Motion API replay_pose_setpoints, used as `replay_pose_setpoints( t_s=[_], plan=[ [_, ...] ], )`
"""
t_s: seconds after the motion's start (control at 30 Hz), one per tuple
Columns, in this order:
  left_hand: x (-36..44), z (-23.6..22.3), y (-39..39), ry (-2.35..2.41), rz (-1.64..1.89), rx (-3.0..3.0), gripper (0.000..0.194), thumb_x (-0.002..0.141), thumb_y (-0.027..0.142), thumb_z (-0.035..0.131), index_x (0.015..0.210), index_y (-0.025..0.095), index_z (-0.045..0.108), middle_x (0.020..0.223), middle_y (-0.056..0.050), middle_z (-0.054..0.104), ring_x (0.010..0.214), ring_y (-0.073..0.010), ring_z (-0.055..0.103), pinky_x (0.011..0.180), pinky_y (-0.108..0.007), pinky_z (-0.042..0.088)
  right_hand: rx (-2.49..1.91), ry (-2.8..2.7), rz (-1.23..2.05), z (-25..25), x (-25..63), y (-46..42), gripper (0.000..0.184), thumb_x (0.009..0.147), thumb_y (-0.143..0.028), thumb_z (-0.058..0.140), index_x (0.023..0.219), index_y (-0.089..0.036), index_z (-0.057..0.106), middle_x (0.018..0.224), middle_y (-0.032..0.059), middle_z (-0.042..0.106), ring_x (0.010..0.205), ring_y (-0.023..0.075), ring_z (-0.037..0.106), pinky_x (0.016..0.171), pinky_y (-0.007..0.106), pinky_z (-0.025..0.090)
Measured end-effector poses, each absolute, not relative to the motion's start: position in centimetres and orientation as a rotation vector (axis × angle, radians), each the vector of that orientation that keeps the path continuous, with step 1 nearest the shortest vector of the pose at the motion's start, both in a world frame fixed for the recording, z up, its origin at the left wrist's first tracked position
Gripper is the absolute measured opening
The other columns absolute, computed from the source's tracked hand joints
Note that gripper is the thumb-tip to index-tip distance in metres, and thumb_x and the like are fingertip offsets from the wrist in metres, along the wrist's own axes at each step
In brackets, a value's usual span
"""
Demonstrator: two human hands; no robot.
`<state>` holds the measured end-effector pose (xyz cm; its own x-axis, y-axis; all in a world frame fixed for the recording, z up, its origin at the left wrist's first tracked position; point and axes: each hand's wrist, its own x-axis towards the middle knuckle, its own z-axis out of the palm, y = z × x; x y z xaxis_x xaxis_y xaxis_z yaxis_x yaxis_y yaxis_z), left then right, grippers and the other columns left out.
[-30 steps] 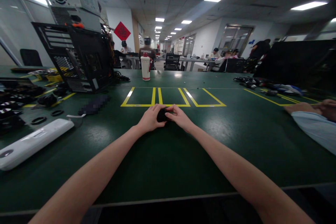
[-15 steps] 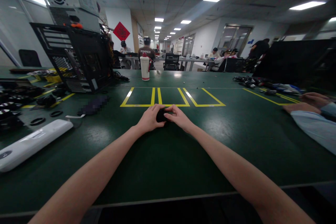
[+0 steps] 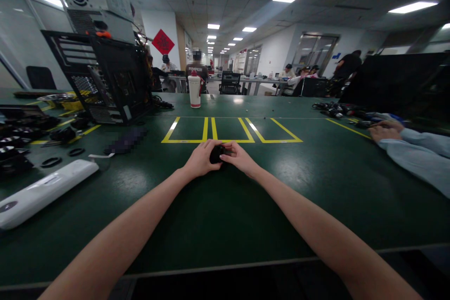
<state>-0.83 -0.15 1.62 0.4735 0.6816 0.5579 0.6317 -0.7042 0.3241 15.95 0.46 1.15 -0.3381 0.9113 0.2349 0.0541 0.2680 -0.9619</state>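
Between my two hands is a small, dark, rounded object (image 3: 216,154), low over the green table just in front of the middle taped box. My left hand (image 3: 201,159) curls around its left side, with the fingers on top and the thumb at the near edge. From the right, my right hand (image 3: 239,158) pinches it with thumb and fingertips. Much of the object is covered by my fingers, and its exact kind is too dark to make out.
Yellow tape boxes (image 3: 232,141) mark the green table (image 3: 225,215). A white cup (image 3: 194,91) stands behind them. To the left are a computer case (image 3: 105,75), black rings (image 3: 51,162) and a long white device (image 3: 49,192). Another person's hands (image 3: 386,131) are at the right near cables.
My hands stay in place around the dark object, with only slight finger movement on the right. The other person's hands at the right have moved left, closer to me.
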Motion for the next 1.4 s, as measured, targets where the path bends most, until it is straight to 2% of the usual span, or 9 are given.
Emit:
replay_pose_setpoints(
  t_s=[0.23,0.47,0.63,0.83,0.97,1.1,1.27,1.4],
  plan=[
    [-0.9,1.7,-0.2,1.162,1.041,2.647,0.056,0.063,0.027,0.064,0.113,0.023,0.038,0.108,-0.005,0.05,0.099,-0.0225,0.05,0.084,-0.039,0.042,-0.899,-1.612,1.217,0.8,15.9,0.8,0.025,0.066,-0.028,0.062,0.084,-0.019,0.048,0.091,0.0023,0.055,0.085,0.0148,0.055,0.081,0.038,0.046],
    [-0.9,1.7,-0.1,1.169,1.052,2.641,0.056,0.062,0.026,0.064,0.113,0.023,0.039,0.108,-0.005,0.05,0.099,-0.0226,0.05,0.084,-0.039,0.042,-0.944,-1.645,1.236,1.3,16.1,0.5,0.031,0.068,-0.022,0.06,0.097,-0.017,0.05,0.102,0.0065,0.053,0.092,0.0162,0.053,0.086,0.039,0.043],
    [-0.9,1.5,0.0,1.167,1.061,2.653,0.057,0.062,0.025,0.064,0.113,0.022,0.039,0.108,-0.005,0.05,0.099,-0.0228,0.05,0.084,-0.038,0.041,-0.899,-1.628,1.213,1.1,16.0,0.4,0.036,0.06,-0.019,0.067,0.09,-0.019,0.047,0.096,0.0031,0.053,0.091,0.0149,0.053,0.085,0.036,0.043],
    [-0.8,1.3,0.3,1.219,1.043,2.642,0.057,0.062,0.028,0.064,0.112,0.022,0.039,0.108,-0.005,0.05,0.099,-0.0226,0.05,0.084,-0.037,0.042,-0.96,-1.631,1.118,-0.1,16.3,1.0,0.022,0.065,-0.03,0.061,0.072,-0.017,0.046,0.087,0.0009,0.056,0.076,0.0127,0.055,0.076,0.033,0.045],
    [-1.0,1.3,0.2,1.232,1.031,2.627,0.057,0.063,0.03,0.064,0.113,0.021,0.039,0.108,-0.005,0.05,0.099,-0.0222,0.05,0.084,-0.036,0.042,-1.026,-1.62,1.066,-0.4,16.2,1.2,0.022,0.066,-0.028,0.061,0.079,-0.017,0.047,0.083,0.0007,0.056,0.078,0.0129,0.055,0.077,0.032,0.044],
    [-1.3,1.5,0.3,1.274,1.011,2.55,0.057,0.064,0.033,0.063,0.114,0.022,0.038,0.109,-0.004,0.05,0.097,-0.0219,0.051,0.082,-0.036,0.043,-1.088,-1.652,1.031,0.0,16.0,1.1,0.023,0.07,-0.031,0.057,0.085,-0.015,0.049,0.088,0.0033,0.056,0.083,0.0136,0.055,0.081,0.033,0.043],
    [-2.1,1.2,1.2,1.353,0.961,2.342,0.056,0.063,0.037,0.064,0.112,0.023,0.041,0.11,-0.004,0.051,0.096,-0.0224,0.053,0.081,-0.037,0.044,-1.169,-1.865,1.107,1.2,17.1,0.8,0.041,0.07,-0.043,0.056,0.101,-0.016,0.049,0.101,0.0073,0.054,0.093,0.0166,0.054,0.086,0.035,0.042],
    [-2.8,0.6,2.0,1.368,0.923,2.16,0.055,0.062,0.041,0.064,0.109,0.021,0.045,0.108,-0.006,0.054,0.098,-0.0231,0.053,0.082,-0.038,0.044,-1.128,-2.276,1.132,2.6,19.0,0.5,0.069,0.06,-0.043,0.066,0.12,-0.022,0.038,0.124,0.0071,0.039,0.115,0.0211,0.04,0.098,0.039,0.032]
  ],
)
